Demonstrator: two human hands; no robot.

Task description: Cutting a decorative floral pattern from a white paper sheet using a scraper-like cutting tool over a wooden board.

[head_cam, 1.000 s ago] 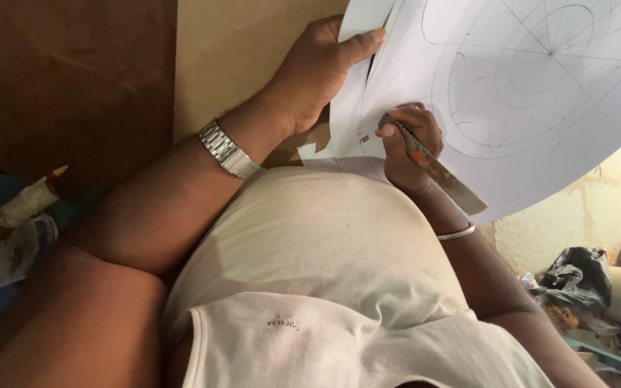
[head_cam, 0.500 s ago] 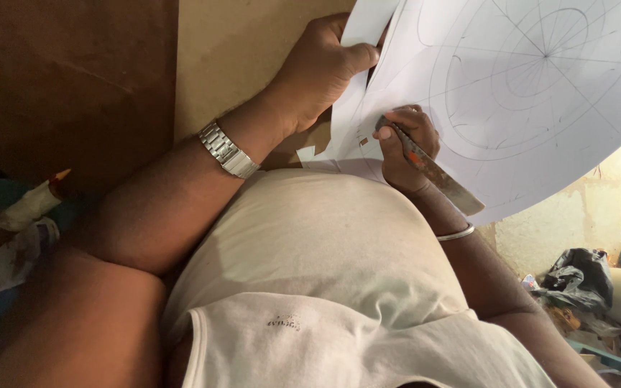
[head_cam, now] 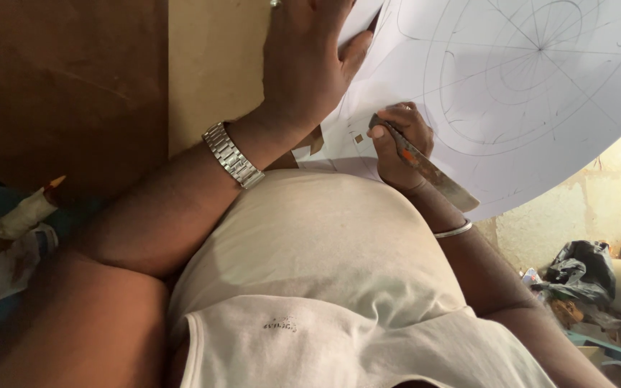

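Since the earlier frame, the left hand (head_cam: 310, 65) has slid farther up the white sheet (head_cam: 540, 93), toward twelve o'clock, and now lies flat with fingers spread, pressing the paper's edge. That sheet, pencilled with circles and spokes, fills the upper right, from one to three o'clock. At its lower edge the right hand (head_cam: 400, 147) is clamped around a metal blade (head_cam: 425, 169), tip on the paper. A steel watch (head_cam: 233, 155) circles the left wrist, a thin bangle (head_cam: 454, 230) the right.
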